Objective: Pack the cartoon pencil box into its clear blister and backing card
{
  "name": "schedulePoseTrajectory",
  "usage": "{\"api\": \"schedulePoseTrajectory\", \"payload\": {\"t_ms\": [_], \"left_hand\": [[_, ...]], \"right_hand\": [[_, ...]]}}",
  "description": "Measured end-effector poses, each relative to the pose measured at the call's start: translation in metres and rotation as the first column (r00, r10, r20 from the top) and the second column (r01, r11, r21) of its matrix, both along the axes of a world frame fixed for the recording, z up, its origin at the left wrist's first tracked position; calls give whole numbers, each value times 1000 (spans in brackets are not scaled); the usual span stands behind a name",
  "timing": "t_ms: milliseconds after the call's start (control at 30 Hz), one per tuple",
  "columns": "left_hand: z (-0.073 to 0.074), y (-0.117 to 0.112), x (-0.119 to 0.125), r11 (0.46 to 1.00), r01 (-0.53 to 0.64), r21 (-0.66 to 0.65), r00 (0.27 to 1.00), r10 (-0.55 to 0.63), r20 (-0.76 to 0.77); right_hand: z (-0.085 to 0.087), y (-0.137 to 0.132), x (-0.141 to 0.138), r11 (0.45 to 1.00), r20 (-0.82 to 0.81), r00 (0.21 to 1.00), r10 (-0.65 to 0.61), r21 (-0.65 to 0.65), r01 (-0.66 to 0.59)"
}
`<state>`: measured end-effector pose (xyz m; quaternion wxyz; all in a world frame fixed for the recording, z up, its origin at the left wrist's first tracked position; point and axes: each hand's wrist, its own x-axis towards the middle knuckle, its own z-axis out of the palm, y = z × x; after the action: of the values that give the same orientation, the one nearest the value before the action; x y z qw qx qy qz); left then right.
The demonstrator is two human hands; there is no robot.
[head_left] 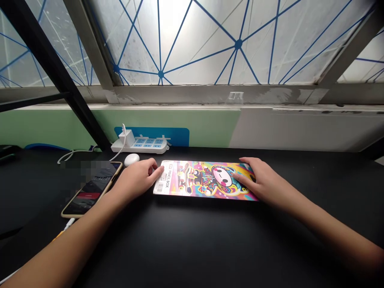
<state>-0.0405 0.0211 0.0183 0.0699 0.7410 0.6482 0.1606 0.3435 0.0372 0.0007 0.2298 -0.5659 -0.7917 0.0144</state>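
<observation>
One black post [57,60] slants down on the far left, meeting the back of the black bench [192,244]. Next along, here's a smartphone [94,188] in a pale case, angled, its screen partly pixelated, with a white plug [70,223] at its near end. Behind it, a white power strip [150,143] stands at the wall, a charger [127,138] seated in its left end, and a round white case [132,159] sits just in front.

Now the left hand [140,176]: fingers curled in, thumb on the left end of the pencil box; whether those fingers grip it, I cannot tell. And there, centre stage, is the pencil box [196,182] itself, stretched crosswise between both hands, label and barcode at its left, a colourful cartoon figure facing up. Whether its near edge touches the bench is hard to tell. Over on the right, the right hand [253,176] is clamped on the other end, thumb across the printed top, fingers at the far edge.
</observation>
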Motion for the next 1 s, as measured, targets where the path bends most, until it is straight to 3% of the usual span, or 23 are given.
{"api": "schedulePoseTrajectory", "payload": {"t_ms": [133,267,500,633,733,900,933,1000], "left_hand": [[-5,1,3,996,15,-92,993,-4,119],[-9,3,3,988,28,-149,957,16,289],[-3,6,3,969,43,-244,906,65,417],[-2,5,3,962,44,-269,893,83,442],[-1,3,3,960,42,-278,890,90,447],[0,-1,5,957,48,-285,892,88,444],[0,-1,5,956,50,-288,892,87,444],[0,-2,5,956,54,-290,892,85,444]], "right_hand": [[-5,13,11,976,-72,992,-105,-201,88],[-6,15,13,972,-147,981,-128,-213,95],[-5,21,22,903,-533,845,-33,-379,-204],[3,21,25,848,-630,770,-100,-459,-265],[10,21,27,824,-637,763,-104,-485,-292],[21,23,37,762,-521,850,78,-518,-388],[22,24,40,779,-455,883,114,-510,-364],[21,25,44,865,-280,950,141,-432,-256]]}}
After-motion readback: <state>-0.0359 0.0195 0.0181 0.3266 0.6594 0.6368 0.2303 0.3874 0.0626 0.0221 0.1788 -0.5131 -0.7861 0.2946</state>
